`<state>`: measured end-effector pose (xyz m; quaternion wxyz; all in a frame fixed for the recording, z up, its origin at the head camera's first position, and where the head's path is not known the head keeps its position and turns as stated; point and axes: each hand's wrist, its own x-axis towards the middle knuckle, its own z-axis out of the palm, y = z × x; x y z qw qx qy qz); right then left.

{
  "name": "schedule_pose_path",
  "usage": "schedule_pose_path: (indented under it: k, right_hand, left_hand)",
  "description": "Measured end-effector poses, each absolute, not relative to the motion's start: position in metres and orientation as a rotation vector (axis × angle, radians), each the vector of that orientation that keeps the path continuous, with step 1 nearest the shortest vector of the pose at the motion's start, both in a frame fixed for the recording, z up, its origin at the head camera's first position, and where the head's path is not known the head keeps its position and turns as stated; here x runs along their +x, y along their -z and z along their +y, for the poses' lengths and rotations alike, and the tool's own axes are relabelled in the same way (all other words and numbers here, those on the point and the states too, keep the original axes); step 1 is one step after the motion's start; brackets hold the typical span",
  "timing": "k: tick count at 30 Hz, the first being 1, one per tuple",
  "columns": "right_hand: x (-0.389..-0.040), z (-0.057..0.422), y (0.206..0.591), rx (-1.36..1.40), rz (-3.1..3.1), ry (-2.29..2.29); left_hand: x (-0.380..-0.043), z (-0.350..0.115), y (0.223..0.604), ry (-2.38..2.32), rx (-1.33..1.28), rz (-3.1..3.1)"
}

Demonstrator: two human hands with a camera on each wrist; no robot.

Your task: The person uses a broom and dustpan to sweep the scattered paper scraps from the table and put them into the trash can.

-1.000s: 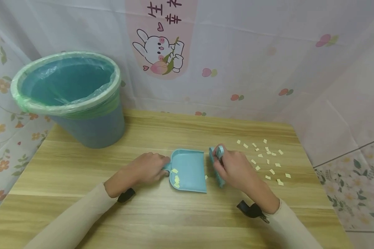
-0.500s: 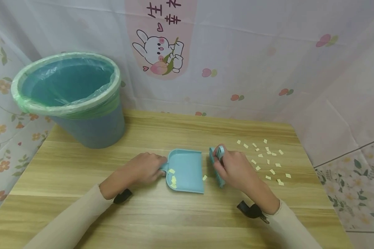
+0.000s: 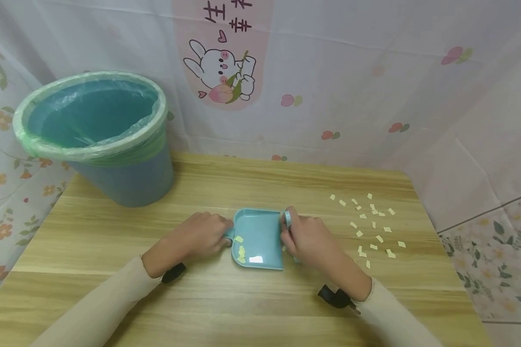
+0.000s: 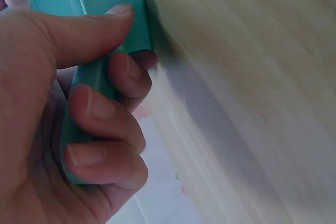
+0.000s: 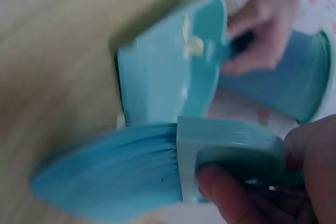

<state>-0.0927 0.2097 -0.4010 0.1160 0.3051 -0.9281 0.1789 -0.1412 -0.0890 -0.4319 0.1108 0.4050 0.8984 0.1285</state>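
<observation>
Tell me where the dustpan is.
In the head view, the dustpan is below the picture's centre, between the left hand, which holds its handle, and the right hand, which holds the brush.

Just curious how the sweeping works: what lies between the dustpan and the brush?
A small pale-yellow scrap lies between the dustpan and the brush; the head view shows it, as does the right wrist view, blurred.

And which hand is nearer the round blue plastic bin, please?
Left. The left hand is in front of the bin, to its right; the right hand is farther right, beyond the blue plastic dustpan.
</observation>
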Motion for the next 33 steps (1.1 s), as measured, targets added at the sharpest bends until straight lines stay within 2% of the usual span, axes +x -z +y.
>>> schedule_pose_path:
  k: [6, 14, 33]
  right_hand:
    - [-0.100, 0.196, 0.403, 0.816, -2.762, -0.675]
    - [-0.114, 0.210, 0.396, 0.652, -2.566, -1.008]
    - [-0.106, 0.242, 0.386, 0.595, -2.628, -0.680]
  left_hand:
    - [-0.140, -0.087, 0.428, -0.366, 1.199, 2.649]
    - [-0.140, -0.086, 0.425, -0.324, 1.175, 2.646]
    - [-0.147, -0.092, 0.429, -0.387, 1.220, 2.637]
